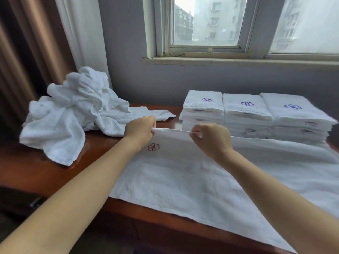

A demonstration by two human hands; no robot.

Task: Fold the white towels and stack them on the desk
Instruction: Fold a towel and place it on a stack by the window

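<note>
A fold is in hand on one white towel (183,176), which is spread flat across the near part of the bench (36,171), its near edge hanging just over the front and its right part running out toward the right edge of the view. Its far edge is lifted a little off the cloth and drawn taut between the two hands. The left hand (140,130) is closed on the far-left corner, the edge pinched between curled fingers and thumb, just above a small red flower mark (153,147) stitched into the cloth. The right hand (211,139) is closed in the same way on the same edge, a short way to the right, so that only a short stretch of hem is held between them; neither hand is open, and nothing else is held. It is judged that the first fold is being started: the pinched edge would need to be carried toward the near edge and laid down square, with the long right part of the towel likely to need a shift of grip so that it is not left skewed. Three stacks of folded towels (247,114), marked with blue flowers, are set side by side on the far right of the bench, just beyond the spread towel. A rumpled heap of unfolded towels (73,110) lies at the far left, so much of the task is judged done and a fair part left.
</note>
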